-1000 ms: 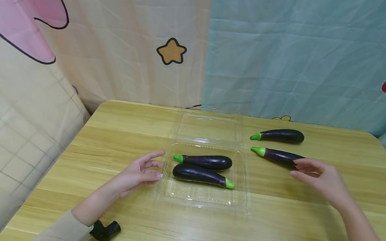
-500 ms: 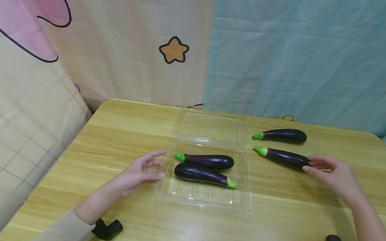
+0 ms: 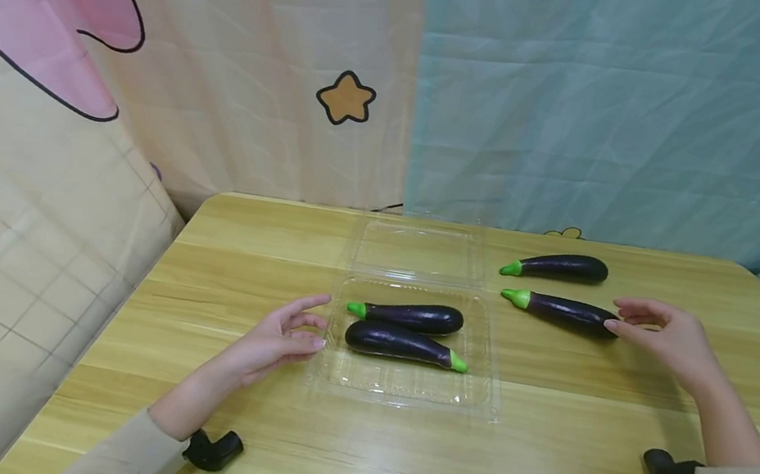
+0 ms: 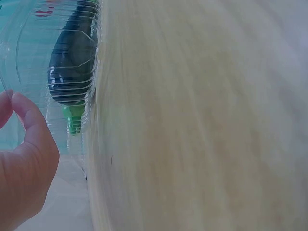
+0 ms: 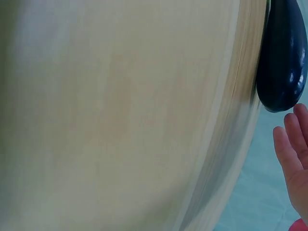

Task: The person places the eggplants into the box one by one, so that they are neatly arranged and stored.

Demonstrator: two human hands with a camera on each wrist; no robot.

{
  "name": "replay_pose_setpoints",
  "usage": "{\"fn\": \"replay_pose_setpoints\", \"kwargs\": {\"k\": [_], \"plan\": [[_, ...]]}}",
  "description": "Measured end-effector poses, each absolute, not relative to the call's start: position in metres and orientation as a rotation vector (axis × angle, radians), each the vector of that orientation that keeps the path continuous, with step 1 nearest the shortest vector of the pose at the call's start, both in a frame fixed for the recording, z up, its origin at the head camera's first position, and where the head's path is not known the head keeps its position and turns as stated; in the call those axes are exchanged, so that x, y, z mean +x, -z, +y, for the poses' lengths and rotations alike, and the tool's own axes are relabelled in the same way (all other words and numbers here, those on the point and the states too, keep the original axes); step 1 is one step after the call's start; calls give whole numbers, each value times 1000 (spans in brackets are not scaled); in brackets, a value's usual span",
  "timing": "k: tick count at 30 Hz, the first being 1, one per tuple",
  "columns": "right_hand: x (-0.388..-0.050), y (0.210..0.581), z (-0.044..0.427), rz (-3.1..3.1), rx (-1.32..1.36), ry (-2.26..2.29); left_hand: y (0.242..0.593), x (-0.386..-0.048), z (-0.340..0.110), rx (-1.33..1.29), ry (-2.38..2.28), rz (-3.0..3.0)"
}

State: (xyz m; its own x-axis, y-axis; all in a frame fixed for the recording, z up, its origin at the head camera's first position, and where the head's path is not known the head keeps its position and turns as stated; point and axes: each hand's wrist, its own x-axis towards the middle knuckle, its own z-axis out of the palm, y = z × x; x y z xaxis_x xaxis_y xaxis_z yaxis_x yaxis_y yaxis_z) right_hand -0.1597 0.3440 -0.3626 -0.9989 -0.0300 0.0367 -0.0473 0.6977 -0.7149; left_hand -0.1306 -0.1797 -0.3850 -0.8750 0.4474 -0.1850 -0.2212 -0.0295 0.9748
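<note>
A clear plastic box (image 3: 402, 381) lies with its lid (image 3: 415, 252) folded back behind it. Two eggplants (image 3: 412, 316) (image 3: 400, 343) lie side by side inside, stems pointing opposite ways. My left hand (image 3: 266, 343) is at the box's left rim, index finger extended, thumb apart; the left wrist view puts its thumb (image 4: 31, 120) at the plastic edge. Right of the box, two more eggplants (image 3: 565, 266) (image 3: 565, 314) lie on the table. At the blunt end of the nearer one is my right hand (image 3: 669, 341), fingers parted and not wrapped round it. The right wrist view shows its fingers (image 5: 291, 144) just below that eggplant (image 5: 283, 62).
The light wooden table (image 3: 388, 470) meets a patterned cloth backdrop (image 3: 563, 117) at its back edge. Black wrist-mounted pieces (image 3: 214, 449) (image 3: 670, 469) jut inward from both sleeves, low over the table.
My right hand has moved right, from over the nearer loose eggplant's body to its blunt end, uncovering more of it. The head view has shifted slightly; my left hand stays beside the box.
</note>
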Motion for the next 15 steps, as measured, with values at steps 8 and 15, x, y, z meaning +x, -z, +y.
{"fn": "replay_pose_setpoints", "kwargs": {"k": [8,15], "plan": [[-167,367,349,-2949,78,-1162,385,-131,-180,234,-1963,1790],[-170,366,348,-2983,106,-1168,385,-130,-179,237,-1960,1790]]}}
